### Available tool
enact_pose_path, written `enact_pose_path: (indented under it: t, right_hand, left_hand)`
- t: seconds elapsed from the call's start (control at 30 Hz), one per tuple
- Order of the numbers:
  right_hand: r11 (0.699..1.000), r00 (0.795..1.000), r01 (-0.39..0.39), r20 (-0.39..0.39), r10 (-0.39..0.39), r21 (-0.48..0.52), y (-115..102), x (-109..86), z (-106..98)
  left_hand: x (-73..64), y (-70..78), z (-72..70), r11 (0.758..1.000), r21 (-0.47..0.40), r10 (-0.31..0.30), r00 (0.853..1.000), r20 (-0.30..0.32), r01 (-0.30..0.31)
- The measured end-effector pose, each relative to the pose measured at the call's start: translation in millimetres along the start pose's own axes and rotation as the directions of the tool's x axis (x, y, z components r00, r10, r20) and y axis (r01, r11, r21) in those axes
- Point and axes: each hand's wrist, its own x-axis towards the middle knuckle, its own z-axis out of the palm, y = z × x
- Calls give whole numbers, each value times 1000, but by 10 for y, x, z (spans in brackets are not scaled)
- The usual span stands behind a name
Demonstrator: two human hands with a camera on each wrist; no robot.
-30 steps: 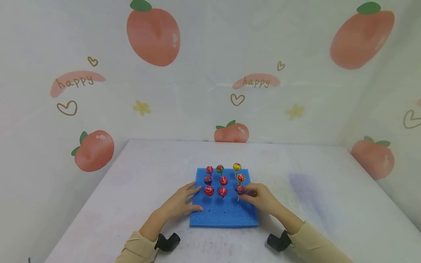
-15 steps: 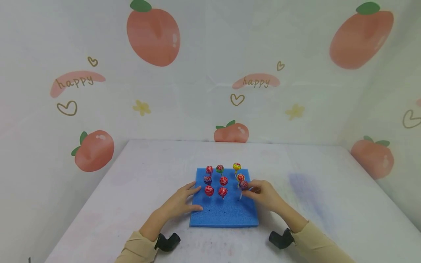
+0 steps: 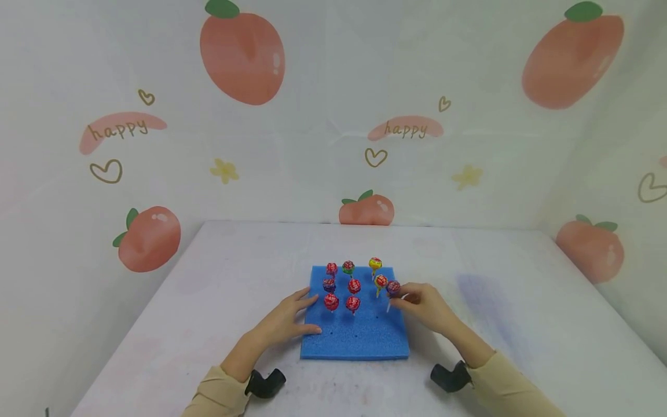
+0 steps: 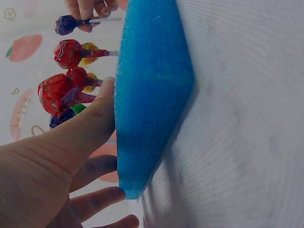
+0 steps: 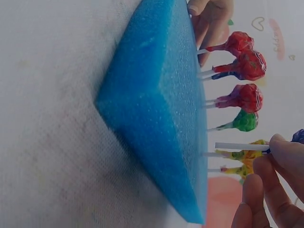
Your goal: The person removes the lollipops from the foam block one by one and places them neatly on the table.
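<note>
My right hand (image 3: 426, 307) pinches a purple-wrapped lollipop (image 3: 393, 287) just under its candy head, over the right side of a blue foam block (image 3: 359, 348). In the right wrist view the white stick (image 5: 240, 146) hangs free, its bare end clear of the foam. My left hand (image 3: 285, 319) rests at the block's left edge with fingers spread; the left wrist view has its thumb (image 4: 102, 102) touching the foam. Several red lollipops (image 3: 352, 304) stand upright in the foam, along with a green one (image 3: 348, 267), another purple one (image 3: 329, 285) and two yellow ones (image 3: 376, 264).
Small holes (image 3: 356, 336) show in the near part of the foam. The block lies on a white table (image 3: 208, 278), in front of a fabric backdrop (image 3: 312, 87) printed with fruit. A black wrist mount (image 3: 266, 384) sits by each sleeve.
My right hand has pulled the purple lollipop up out of the foam's right column and moved it rightward and away, leaving a hole. The left hand has stayed put.
</note>
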Motion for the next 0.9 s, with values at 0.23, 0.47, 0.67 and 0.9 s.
enact_pose_path:
  t: [0.23, 0.47, 0.67, 0.9]
  right_hand:
    - [1000, 999, 24, -29, -24, -14, 18, -9, -56]
    - [999, 998, -35, -61, 35, -4, 50, -2, -103]
    - [996, 994, -82, -82, 78, -45, 142, 12, -110]
    - [993, 990, -103, -98, 98, -49, 216, 33, -132]
  left_hand:
    - [1, -4, -3, 1000, 1, 0, 1000, -4, 0]
    - [6, -12, -1, 1000, -4, 4, 1000, -3, -4]
    - [-9, -1, -4, 1000, -6, 1, 1000, 2, -1]
    - [-1, -2, 4, 1000, 1, 1, 1000, -5, -1]
